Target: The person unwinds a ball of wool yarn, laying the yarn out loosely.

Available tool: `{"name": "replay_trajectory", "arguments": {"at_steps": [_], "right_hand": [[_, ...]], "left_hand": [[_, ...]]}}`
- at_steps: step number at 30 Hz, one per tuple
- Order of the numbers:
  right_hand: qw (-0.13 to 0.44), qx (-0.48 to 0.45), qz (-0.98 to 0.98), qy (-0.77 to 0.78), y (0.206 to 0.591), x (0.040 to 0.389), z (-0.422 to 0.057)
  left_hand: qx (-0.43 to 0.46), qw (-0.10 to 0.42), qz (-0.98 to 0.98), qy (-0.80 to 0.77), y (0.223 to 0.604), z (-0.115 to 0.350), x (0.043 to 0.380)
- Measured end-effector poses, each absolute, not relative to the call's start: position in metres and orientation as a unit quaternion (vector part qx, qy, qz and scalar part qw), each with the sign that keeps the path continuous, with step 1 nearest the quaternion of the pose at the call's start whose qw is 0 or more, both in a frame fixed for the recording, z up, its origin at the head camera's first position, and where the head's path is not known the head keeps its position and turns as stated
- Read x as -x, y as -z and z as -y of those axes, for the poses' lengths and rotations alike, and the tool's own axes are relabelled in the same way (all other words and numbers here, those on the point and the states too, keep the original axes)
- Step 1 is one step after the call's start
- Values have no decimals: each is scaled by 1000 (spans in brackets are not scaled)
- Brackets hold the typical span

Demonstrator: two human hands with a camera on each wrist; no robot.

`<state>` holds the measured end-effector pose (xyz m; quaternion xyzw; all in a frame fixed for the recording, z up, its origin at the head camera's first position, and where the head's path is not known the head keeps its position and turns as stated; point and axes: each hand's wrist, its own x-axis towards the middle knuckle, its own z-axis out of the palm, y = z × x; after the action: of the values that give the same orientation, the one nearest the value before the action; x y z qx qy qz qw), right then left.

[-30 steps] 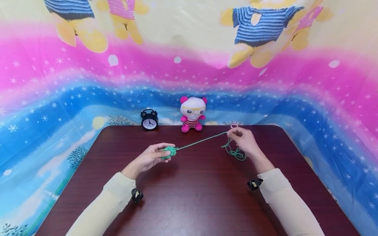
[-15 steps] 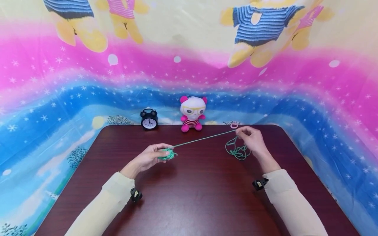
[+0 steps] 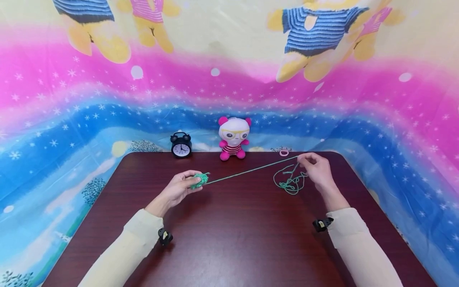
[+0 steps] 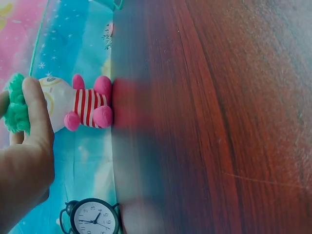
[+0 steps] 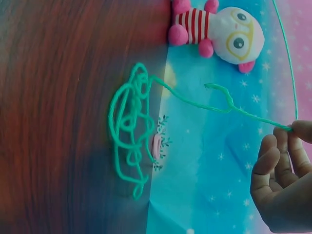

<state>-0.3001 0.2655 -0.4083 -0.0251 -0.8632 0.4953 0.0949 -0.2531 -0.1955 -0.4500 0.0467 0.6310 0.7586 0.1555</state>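
My left hand (image 3: 179, 186) grips a small bundle of green yarn (image 3: 199, 180) between thumb and fingers, held above the table on the left. From it a taut strand of yarn (image 3: 251, 170) runs up to the right, where my right hand (image 3: 317, 169) pinches it between thumb and forefinger. Below the right hand a slack tangle of the same yarn (image 5: 129, 117) lies in loops on the table. One short yarn end (image 5: 219, 90) dangles near the pinch in the right wrist view. The bundle (image 4: 17, 105) looks fluffy in the left wrist view, partly covered by the fingers.
At the back edge of the dark wooden table (image 3: 229, 239) stand a black alarm clock (image 3: 181, 145) and a pink-and-white plush panda (image 3: 234, 139). A small pink ring (image 3: 284, 152) lies behind the tangle. A printed cloth (image 3: 229, 95) hangs around the table.
My right hand has moved to the right, lengthening the taut strand, and the pink ring now shows clear of it. The left hand has shifted slightly left and turned the bundle.
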Motion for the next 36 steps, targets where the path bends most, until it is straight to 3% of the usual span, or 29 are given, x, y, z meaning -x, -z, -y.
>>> {"name": "replay_trajectory", "arguments": {"at_steps": [20, 36], "right_hand": [[143, 92, 825, -538, 401, 298, -299], [127, 104, 837, -523, 407, 299, -309]], "left_hand": [[-8, 133, -664, -736, 452, 198, 254], [-12, 118, -636, -763, 448, 198, 252]]}}
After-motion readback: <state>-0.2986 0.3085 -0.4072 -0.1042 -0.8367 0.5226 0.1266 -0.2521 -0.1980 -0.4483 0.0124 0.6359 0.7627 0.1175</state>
